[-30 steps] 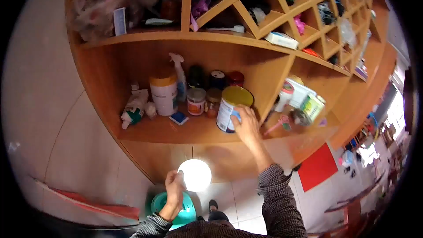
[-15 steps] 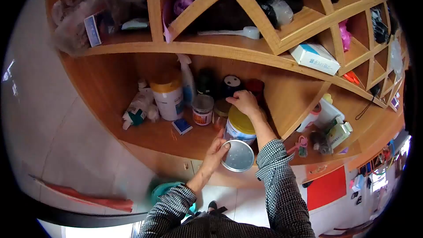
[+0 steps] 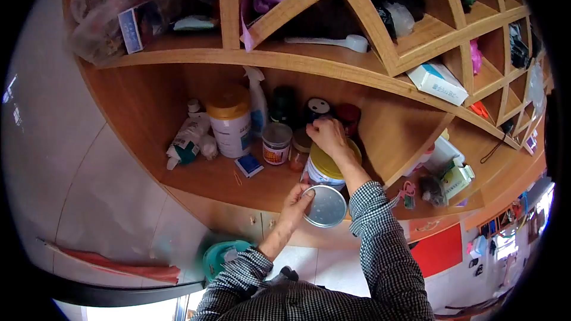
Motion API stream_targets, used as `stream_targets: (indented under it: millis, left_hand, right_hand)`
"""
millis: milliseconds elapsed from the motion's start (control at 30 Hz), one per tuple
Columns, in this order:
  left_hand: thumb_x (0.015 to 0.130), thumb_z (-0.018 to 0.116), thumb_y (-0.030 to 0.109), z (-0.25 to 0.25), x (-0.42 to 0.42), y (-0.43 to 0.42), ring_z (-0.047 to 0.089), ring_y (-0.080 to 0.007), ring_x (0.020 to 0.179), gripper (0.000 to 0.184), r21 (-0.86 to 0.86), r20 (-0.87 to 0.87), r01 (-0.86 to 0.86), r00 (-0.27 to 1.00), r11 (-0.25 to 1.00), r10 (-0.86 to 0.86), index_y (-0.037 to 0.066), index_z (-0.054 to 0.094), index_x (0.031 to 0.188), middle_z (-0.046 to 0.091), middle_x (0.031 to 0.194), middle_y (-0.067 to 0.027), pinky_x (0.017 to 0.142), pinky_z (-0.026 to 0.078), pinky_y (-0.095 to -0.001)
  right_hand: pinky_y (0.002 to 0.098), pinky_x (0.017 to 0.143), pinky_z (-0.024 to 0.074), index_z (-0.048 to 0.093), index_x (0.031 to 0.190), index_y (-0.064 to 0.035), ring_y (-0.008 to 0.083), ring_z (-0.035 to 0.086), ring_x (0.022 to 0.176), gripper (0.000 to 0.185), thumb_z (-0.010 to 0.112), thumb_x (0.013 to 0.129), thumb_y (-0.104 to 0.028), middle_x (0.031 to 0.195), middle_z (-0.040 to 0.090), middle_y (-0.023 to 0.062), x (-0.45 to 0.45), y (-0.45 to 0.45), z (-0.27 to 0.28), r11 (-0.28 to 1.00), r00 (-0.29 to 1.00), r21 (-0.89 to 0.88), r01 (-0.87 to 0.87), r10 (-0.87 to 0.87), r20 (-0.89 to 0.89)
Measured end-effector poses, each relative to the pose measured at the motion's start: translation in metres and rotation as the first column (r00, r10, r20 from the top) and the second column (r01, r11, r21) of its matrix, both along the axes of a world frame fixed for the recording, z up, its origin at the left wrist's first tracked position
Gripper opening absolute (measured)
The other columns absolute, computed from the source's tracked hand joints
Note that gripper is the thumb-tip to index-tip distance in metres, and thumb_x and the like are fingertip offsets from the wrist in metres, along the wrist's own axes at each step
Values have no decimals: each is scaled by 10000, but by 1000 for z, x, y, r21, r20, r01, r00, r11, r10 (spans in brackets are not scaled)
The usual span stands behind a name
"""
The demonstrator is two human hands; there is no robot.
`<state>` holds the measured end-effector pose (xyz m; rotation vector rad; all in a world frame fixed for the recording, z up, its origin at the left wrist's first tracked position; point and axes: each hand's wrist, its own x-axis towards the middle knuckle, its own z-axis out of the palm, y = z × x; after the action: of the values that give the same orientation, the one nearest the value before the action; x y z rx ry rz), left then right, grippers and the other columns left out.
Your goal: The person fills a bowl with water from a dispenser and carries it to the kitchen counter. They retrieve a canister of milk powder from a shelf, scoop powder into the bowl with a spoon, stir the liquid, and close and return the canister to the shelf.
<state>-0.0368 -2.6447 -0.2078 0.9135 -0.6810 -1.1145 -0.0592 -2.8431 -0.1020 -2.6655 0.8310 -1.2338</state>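
My left hand [image 3: 292, 209] grips a round silver lid [image 3: 325, 207] by its edge, the thumb lying on its face. The lid is tilted toward me, in front of a can with a yellow lid [image 3: 327, 163]. My right hand [image 3: 328, 135] is over the back of that can, its fingers curled together. Whatever its fingertips hold, if anything, is hidden. Close to them stand a small jar with a brownish lid [image 3: 302, 139], a dark container with a white top [image 3: 318, 107] and a dark red container [image 3: 349, 116]. A labelled open-looking jar [image 3: 276, 144] stands further left.
On the cabinet shelf [image 3: 208, 187] are a white tub with an orange lid [image 3: 229, 122], a spray bottle [image 3: 256, 98], a blue box [image 3: 248, 165] and a white-and-green bottle [image 3: 187, 142]. Slanted wooden dividers [image 3: 410, 142] rise at right. A green bucket [image 3: 223, 255] stands on the floor.
The view has shifted slightly, so the shelf contents sit a little differently in it. My right hand's fingers have curled in more. My left hand still holds the silver lid.
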Motion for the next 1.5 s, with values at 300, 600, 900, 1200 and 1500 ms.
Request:
stream_targets:
  millis: [300, 600, 900, 1200, 1500]
  left_hand:
    - [933, 553, 186, 31, 32, 13, 522, -98, 829, 80, 94, -281, -171, 941, 981, 191, 134, 564, 994, 574, 913, 27, 724, 465, -288]
    - [892, 583, 147, 96, 44, -66, 550, -106, 726, 66, 84, 11, -280, 960, 956, 280, 92, 591, 928, 584, 802, -4, 596, 454, -237]
    - [767, 666, 271, 96, 26, -104, 622, -349, 904, 299, -47, 921, -451, 326, 891, 213, 106, 617, 1012, 651, 940, -178, 761, 497, -425]
    - [800, 587, 328, 91, 24, -62, 494, -317, 1198, 494, -435, 861, 178, -204, 883, 466, 128, 550, 1250, 588, 1198, -131, 976, 364, -548]
    - [867, 486, 405, 85, 16, -62, 416, -297, 1282, 460, -366, 869, 153, -296, 918, 396, 190, 545, 1270, 506, 1329, -101, 1061, 259, -584]
  right_hand:
    - [300, 488, 299, 417, 636, 34, 102, 321, 554, 313, 635, 828, -80, 582, 295, 89, -35, 13, 44, 912, 840, 189, -365, 235, 489]
    - [239, 476, 261, 396, 602, 7, 61, 324, 531, 312, 603, 835, -2, 559, 347, -18, -119, 81, 91, 875, 762, 135, -464, 316, 565]
    - [300, 471, 305, 450, 650, 23, 72, 305, 558, 385, 600, 915, -212, 550, 320, 69, -102, 65, 68, 920, 880, 323, -223, 47, 473]
    - [260, 497, 320, 534, 616, -9, 82, 380, 540, 419, 639, 884, -313, 552, 448, -3, -81, 27, 71, 656, 713, 633, -412, -199, 672]
    - [234, 513, 345, 579, 672, -46, 68, 430, 563, 318, 640, 884, -275, 623, 484, -30, -74, 8, 62, 683, 780, 648, -336, -184, 598]
